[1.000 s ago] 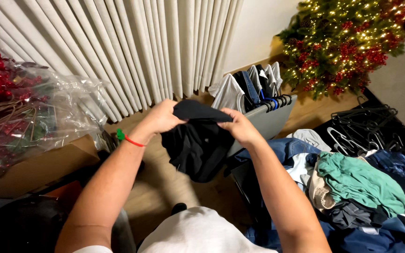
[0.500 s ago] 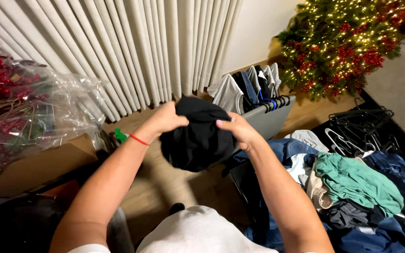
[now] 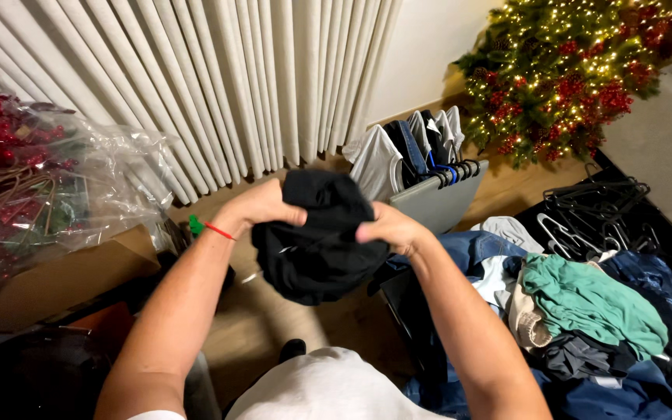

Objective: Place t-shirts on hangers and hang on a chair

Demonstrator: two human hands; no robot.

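Note:
A black garment (image 3: 316, 241) is bunched up in front of my chest, held between both hands. My left hand (image 3: 258, 208), with a red string at its wrist, grips the cloth's upper left side. My right hand (image 3: 392, 229) is closed on its right edge. The bottom of the garment hangs in a rounded fold below my hands.
A pile of clothes (image 3: 585, 311), green, blue and grey, lies at the right with black hangers (image 3: 593, 210) behind it. A grey bin (image 3: 437, 202) holds hung garments. A lit decorated tree (image 3: 577, 70) stands at back right; wrapped red berries (image 3: 33, 179) and a cardboard box (image 3: 64, 272) at left.
The garment was hanging loosely from my hands; both hands have gathered it into a tighter bundle and turned it over. The hands stay at about the same height.

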